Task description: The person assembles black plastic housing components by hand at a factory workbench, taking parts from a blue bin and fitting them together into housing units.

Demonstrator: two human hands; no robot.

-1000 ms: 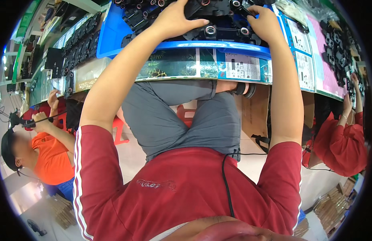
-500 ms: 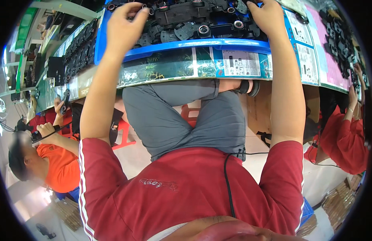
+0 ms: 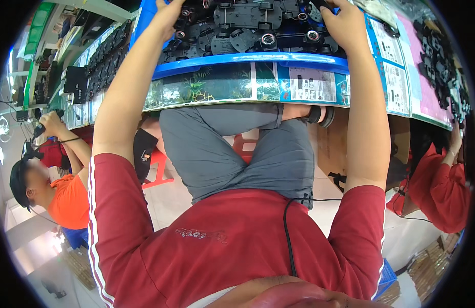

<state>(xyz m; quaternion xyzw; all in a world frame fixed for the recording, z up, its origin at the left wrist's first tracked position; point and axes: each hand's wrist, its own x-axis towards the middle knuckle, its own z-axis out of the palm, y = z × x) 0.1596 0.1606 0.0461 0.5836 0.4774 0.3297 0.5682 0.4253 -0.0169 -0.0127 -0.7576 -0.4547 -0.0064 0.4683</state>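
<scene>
A blue plastic bin at the top of the head view is heaped with black toy car chassis and small wheels. My left hand reaches over the bin's left side, its fingertips cut off by the upper edge. The fingers that show are apart, and nothing is visible between them. At the right side of the bin, my right hand has curled fingers with the thumb against a small black part. Most of that part is hidden or out of frame.
Rows of black car bodies stand on the table to the left, near a black box. More black parts lie on a pink sheet at right. One co-worker in orange sits left, another in red right.
My left hand has moved up and outward to the bin's left side, baring more chassis. My right hand has barely shifted. The co-worker at left has lifted their head and moved their hands.
</scene>
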